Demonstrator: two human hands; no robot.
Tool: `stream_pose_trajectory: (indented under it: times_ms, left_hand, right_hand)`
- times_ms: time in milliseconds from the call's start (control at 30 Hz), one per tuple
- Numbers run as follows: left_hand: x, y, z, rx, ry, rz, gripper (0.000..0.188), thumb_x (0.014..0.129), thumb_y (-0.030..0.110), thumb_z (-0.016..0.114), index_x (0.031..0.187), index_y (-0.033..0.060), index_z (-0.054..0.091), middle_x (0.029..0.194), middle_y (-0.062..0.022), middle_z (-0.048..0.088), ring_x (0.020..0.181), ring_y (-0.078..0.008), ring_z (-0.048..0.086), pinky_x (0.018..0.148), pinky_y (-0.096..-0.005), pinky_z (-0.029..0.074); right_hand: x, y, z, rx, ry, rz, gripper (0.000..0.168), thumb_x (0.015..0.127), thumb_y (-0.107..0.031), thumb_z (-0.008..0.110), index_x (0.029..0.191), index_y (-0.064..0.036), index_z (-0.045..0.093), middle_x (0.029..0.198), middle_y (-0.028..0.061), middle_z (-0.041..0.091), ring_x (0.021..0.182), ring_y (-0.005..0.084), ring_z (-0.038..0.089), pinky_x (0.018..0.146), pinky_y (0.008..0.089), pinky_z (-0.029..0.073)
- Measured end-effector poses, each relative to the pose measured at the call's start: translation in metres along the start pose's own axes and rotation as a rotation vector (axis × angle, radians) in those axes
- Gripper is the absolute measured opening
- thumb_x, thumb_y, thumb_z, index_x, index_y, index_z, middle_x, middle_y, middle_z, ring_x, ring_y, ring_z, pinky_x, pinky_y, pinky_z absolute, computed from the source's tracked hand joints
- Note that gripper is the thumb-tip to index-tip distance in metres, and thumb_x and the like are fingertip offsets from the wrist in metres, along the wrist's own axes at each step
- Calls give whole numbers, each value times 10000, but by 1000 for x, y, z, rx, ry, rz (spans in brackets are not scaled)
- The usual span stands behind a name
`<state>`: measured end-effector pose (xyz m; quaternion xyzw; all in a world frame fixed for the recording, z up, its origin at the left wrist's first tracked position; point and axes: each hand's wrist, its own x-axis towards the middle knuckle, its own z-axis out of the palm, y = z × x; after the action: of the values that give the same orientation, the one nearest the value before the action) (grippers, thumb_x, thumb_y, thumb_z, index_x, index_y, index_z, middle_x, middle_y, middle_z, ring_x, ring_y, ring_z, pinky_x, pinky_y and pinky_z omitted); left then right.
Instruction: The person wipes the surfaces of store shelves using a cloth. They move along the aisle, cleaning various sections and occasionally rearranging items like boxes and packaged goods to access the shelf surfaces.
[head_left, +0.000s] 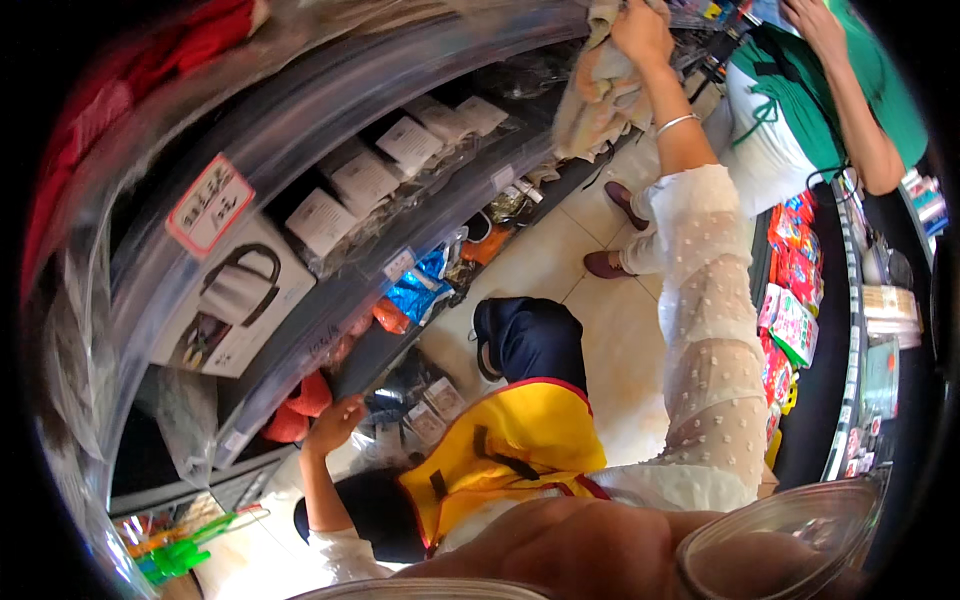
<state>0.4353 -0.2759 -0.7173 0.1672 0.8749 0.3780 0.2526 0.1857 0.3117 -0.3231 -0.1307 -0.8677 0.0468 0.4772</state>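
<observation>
My right hand (643, 36) is raised at the far end of the shelf, closed on a beige patterned cloth (600, 97) that hangs down against the shelf front. My left hand (334, 426) is low beside the bottom shelf, near some red fuzzy items (304, 405); its fingers look curled, and I cannot tell whether they grip the edge. In front of me the dark shelf (480, 191) carries several white boxes (365, 180) wrapped in clear plastic. Closer stands a carton (232, 300) printed with a metal pot, behind a red-bordered price tag (210, 204).
A person in a green apron (780, 105) stands close on the far right. Below lie a blue foil packet (420, 292) and a clear bag of boxed goods (431, 412) on the tiled floor (622, 330). Red packets (795, 255) line the shelf behind me; green plastic items (176, 551) hang lower left.
</observation>
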Motion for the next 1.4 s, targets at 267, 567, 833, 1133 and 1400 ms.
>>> stream_pose_trajectory:
  times_ms: [267,567,833,1133,1400]
  left_hand:
    - [-16,53,-15,-34,-14,-71,431,937,354,547,1260,69,565,1077,-170,680,1008,-301,655,847,-357,503]
    - [-20,70,-18,-70,11,-51,398,929,306,564,1261,87,561,1076,-168,678,1002,-288,656,838,-345,506]
    - [1,-6,3,117,29,13,427,942,395,483,1202,68,574,1053,-192,663,969,-401,613,845,-446,486]
    - [-23,17,4,203,9,-68,460,917,411,471,1203,71,589,1163,-194,619,1085,-378,572,930,-441,446]
    - [-39,56,-18,163,79,31,456,906,413,481,1169,60,602,1108,-188,640,1069,-371,582,916,-439,454]
  right_hand:
    - [-111,-61,-21,225,197,-423,401,812,-119,528,1196,-186,622,950,144,673,791,342,636,676,444,509]
    - [-211,-229,-79,637,209,-844,203,736,-155,670,922,-80,706,981,122,683,865,320,664,774,422,530]
    - [-233,-284,-119,1198,-236,-880,170,751,-63,699,919,-35,698,835,117,683,815,316,668,741,365,512]
    - [-230,-330,-158,809,-120,-1017,239,722,-124,740,953,-68,719,928,115,704,868,288,678,801,359,530]
    - [-264,-423,-180,763,-6,-1269,175,570,-169,731,729,-106,693,700,50,654,628,246,656,537,345,502]
